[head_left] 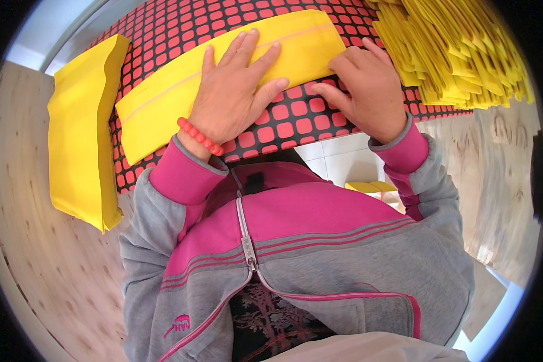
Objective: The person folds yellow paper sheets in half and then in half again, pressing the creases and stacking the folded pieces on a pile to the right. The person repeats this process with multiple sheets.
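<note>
A long, flat, folded yellow fabric-like piece point(163, 108) with a thin pinkish line along it lies slantwise on the red-and-black patterned table cover point(301, 125). My left hand point(235, 81) rests flat on its middle, fingers spread, a red bead bracelet at the wrist. At the piece's right end is my right hand point(368, 87), its fingers bent against the corner and its thumb held apart over the cover. The undersides of the right fingertips are hidden.
To the left, a stack of yellow folded pieces point(81, 133) overhangs the table's side. A thick, fanned pile of yellow pieces point(458, 54) fills the far right. Below the table edge, more yellow pieces point(371, 187) show near the pale tiled floor point(338, 154).
</note>
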A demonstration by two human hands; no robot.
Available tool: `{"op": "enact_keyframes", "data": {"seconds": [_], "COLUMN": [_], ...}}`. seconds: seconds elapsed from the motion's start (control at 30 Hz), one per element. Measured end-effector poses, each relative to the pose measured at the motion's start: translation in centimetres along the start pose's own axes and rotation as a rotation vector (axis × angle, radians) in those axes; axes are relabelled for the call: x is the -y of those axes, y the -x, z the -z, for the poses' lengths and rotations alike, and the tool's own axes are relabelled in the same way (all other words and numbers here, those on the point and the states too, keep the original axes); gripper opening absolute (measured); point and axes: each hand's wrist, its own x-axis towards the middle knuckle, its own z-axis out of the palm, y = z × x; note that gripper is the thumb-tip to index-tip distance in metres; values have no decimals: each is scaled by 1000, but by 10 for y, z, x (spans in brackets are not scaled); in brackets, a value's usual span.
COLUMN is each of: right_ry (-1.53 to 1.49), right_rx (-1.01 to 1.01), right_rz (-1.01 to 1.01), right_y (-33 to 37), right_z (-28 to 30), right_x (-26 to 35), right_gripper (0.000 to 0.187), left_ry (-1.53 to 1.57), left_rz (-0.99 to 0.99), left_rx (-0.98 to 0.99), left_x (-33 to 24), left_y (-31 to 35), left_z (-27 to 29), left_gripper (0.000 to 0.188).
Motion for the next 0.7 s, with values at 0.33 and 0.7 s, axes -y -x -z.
{"op": "enact_keyframes", "data": {"seconds": [0.33,0.7], "right_ry": [-305,-79], "right_rx": [-107,-8], "right_rz": [119,95], "right_y": [-79,-81], "right_z": [-20,-86], "right_x": [73,34], "right_gripper": [54,47], "left_ry": [12,-103], "left_rz": [-2,191], "left_rx": [-75,-75], "left_x": [19,75], "left_y": [51,103], "left_z": [19,45], "left_gripper": [50,69]}}
